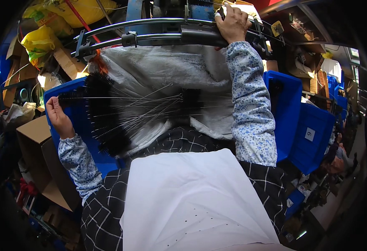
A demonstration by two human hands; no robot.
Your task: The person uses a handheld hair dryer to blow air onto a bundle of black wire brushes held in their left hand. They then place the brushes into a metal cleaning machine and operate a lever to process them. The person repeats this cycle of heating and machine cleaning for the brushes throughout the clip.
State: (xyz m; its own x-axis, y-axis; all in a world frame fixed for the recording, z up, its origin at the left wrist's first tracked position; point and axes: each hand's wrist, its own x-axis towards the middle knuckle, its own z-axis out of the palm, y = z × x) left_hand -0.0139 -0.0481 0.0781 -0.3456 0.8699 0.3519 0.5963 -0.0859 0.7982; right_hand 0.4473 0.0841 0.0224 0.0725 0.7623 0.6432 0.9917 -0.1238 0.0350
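My left hand (59, 118) is out at the left, its thumb and fingertips closed on the black bristle end of a wire brush (75, 97). The brush's thin shaft runs right across my lap. Below it fans a bunch of similar black brushes (104, 121), with their looped wire ends meeting near the middle. A second dark bristle bunch (190, 100) lies to the right of those loops. Up at the machine, my right hand (235, 24) curls over the right end of a black sleeve (202, 35) on the metal rails (158, 37). What its fingertips touch is hidden.
White sheeting (162, 62) covers my lap under the brushes. Blue bins stand at the left (68, 90) and right (281, 104). An open cardboard box (45, 163) is at the lower left. Yellow bags (39, 44) lie beyond the machine's left end.
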